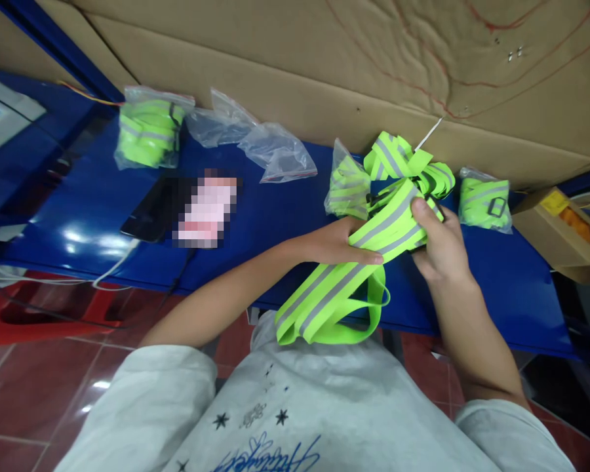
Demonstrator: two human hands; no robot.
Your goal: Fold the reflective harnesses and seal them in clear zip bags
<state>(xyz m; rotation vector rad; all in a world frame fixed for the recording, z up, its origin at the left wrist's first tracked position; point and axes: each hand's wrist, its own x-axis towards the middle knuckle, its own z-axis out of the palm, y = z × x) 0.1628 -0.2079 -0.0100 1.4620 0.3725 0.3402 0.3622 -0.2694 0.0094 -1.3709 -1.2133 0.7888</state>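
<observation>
A neon yellow-green reflective strap [388, 226] with grey stripes stretches between both my hands. My left hand [347, 242] is closed around its middle, thumb on top and the other fingers hidden beneath. At the upper end, my right hand [442, 242] pinches the strap with the thumb over it, and dark pieces show by the fingers. The lower end hangs in loose loops over the table's front edge, against my shirt. Just beyond my hands lie more rolled reflective straps [388, 156] and a clear bag [347, 183] with straps inside.
On the blue table [275, 223] lie another filled bag [150, 131] at left, crumpled clear bags [275, 151], a dark phone [152, 206] and a bagged strap [485, 200] at right. A cardboard box [560, 229] stands at the right end. A red stool [93, 308] is below left.
</observation>
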